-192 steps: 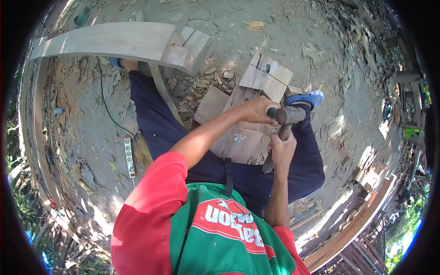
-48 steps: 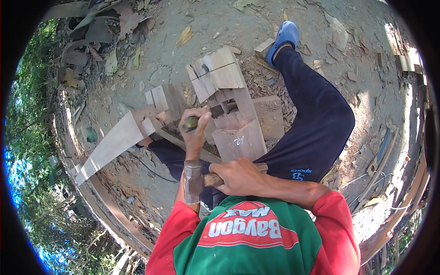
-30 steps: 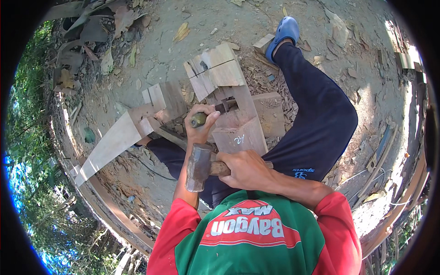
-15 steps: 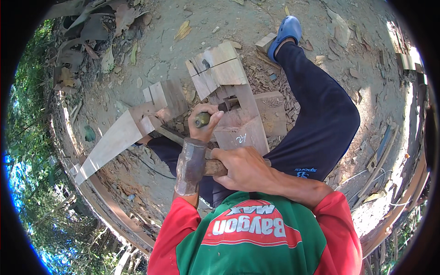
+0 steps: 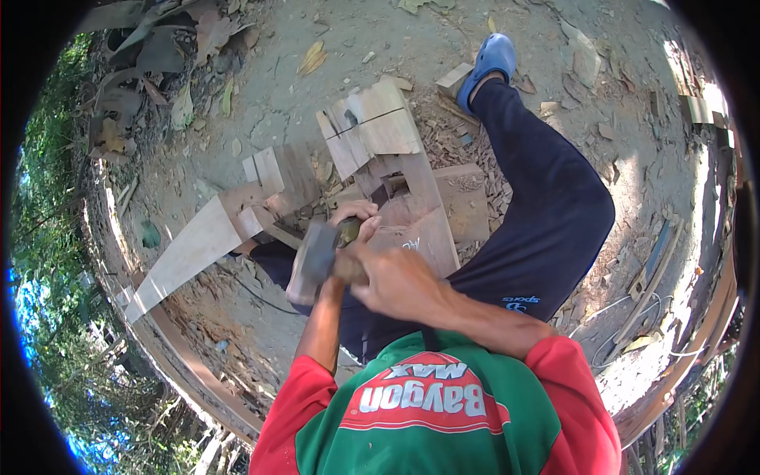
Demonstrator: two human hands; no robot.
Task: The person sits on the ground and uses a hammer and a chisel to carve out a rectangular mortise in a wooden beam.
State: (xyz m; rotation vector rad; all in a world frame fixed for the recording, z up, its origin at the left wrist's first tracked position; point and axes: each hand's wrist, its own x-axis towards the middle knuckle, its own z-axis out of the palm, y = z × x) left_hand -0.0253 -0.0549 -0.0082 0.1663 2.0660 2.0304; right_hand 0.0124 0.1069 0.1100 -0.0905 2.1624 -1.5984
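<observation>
My left hand [image 5: 353, 212] is wrapped round the olive handle [image 5: 349, 230] of a chisel. The dark blade [image 5: 380, 194] stands at a notch cut in the wooden workpiece [image 5: 431, 194], a thick board between my legs; its tip is hidden. In my right hand [image 5: 404, 283] is the wooden handle of a hammer. The hammer's heavy metal head [image 5: 313, 257], smeared by motion, is beside the chisel handle and overlaps my left wrist; whether it touches the chisel I cannot tell.
Left of the workpiece lies a long tapered board [image 5: 186, 253] joined to a wooden block [image 5: 289, 178]. Another board [image 5: 463, 202] is under its right side. Wood chips [image 5: 499, 178] and dry leaves [image 5: 313, 58] litter the ground. A blue clog [image 5: 492, 62] rests beside a small offcut [image 5: 454, 77].
The hammer head has risen toward the chisel handle, with my right hand shifting slightly left. My left hand still grips the chisel, its handle now tilted. The view has shifted slightly.
</observation>
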